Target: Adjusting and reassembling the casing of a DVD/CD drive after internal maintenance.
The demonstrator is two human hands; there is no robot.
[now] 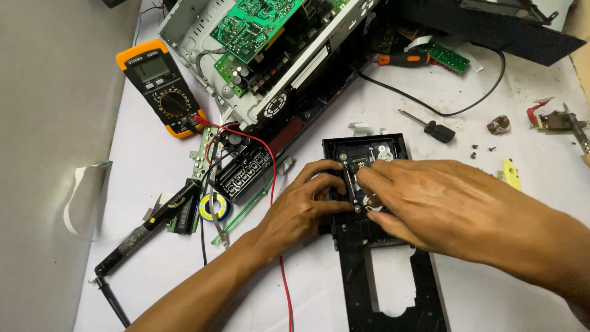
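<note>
Drive tray (pixel 393 301), light, rigid but fragile plastic: we brace its frame with left hand (pixel 304 206) fingers curled, right hand (pixel 430 203) fingers pressing its mechanism.

The right hand (pixel 430 203) covers the middle of the black disc-drive tray (pixel 393 289), hiding the mechanism beneath, and whether its fingertips grip anything can't be told. The tray runs off the bottom edge. The open chassis (pixel 246 92) is cut by the top edge; the tiny screws (pixel 482 148) are barely readable.
</note>
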